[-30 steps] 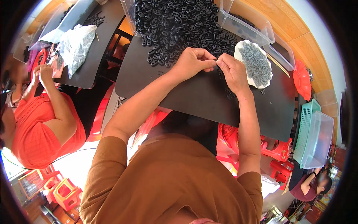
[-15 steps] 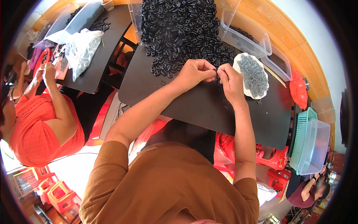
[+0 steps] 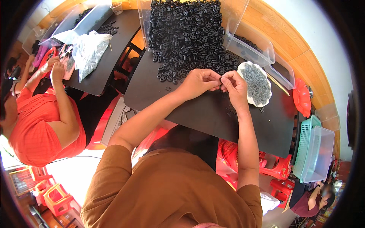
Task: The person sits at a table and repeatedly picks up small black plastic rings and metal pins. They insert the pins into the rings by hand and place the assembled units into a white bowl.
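My left hand (image 3: pixel 199 83) and my right hand (image 3: pixel 235 87) meet above the dark table (image 3: pixel 201 114), thumbs and fingers pinched together. A tiny dark piece sits between the fingertips, mostly hidden by them. Behind the hands spreads a heap of small black oval parts with two holes each (image 3: pixel 186 34), spilling out of a clear bin. Close to my right hand lies a white scalloped dish (image 3: pixel 260 104) filled with small grey translucent pieces (image 3: pixel 255 81). A few dark bits (image 3: pixel 230 111) lie on the table below my right hand.
Clear plastic boxes (image 3: pixel 253 53) and thin sticks (image 3: pixel 278 84) are beyond the dish, with a red dish (image 3: pixel 301 98) to the right. A green basket (image 3: pixel 305 148) stands off the table's right end. At left, a person in red (image 3: pixel 45 125) works at another table beside a plastic bag (image 3: pixel 89 55).
The view has shifted a little, so the table and heap appear slightly lower. Both hands stay pinched together, and the small dark piece between them is less visible now.
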A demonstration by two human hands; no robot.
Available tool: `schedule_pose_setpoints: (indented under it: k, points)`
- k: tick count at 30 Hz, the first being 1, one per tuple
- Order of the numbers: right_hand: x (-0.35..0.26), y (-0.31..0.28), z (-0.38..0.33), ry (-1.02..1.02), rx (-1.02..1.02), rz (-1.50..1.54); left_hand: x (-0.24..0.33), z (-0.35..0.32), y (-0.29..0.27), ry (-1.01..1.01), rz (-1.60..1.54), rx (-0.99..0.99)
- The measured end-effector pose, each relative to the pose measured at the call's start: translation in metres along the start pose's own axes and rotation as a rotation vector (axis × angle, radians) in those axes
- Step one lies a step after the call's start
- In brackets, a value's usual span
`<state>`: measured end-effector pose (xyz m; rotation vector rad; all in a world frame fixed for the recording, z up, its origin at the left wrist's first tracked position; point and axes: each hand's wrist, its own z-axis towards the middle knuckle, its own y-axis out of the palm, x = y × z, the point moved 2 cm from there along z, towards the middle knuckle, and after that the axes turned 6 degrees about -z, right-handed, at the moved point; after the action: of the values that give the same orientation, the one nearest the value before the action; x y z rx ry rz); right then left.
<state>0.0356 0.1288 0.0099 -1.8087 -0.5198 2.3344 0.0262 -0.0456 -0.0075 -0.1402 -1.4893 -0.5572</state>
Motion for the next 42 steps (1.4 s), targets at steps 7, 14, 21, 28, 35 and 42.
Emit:
schedule_pose_setpoints:
  k: [7, 14, 21, 28, 35, 42]
  points:
    - [-0.006, 0.003, -0.002, 0.062, -0.024, 0.032, 0.058, -0.021, -0.064, 0.451, 1.236, 0.295]
    - [-0.006, 0.000, -0.001, 0.033, -0.016, 0.005, 0.046, -0.012, -0.075, 0.340, 1.329, 0.257]
    - [-0.009, -0.001, -0.004, 0.097, 0.012, 0.056, 0.048, -0.008, -0.080, 0.309, 1.084, 0.304]
    - [-0.010, 0.010, -0.005, 0.039, -0.045, 0.098, 0.028, 0.002, -0.046, -0.067, -0.095, 0.144]
    - [-0.010, 0.011, -0.005, -0.044, -0.036, 0.040, 0.006, 0.002, -0.030, -0.184, -0.207, 0.075]
    - [-0.007, 0.012, -0.004, -0.036, -0.051, 0.020, 0.002, 0.003, -0.025, -0.182, -0.184, 0.064]
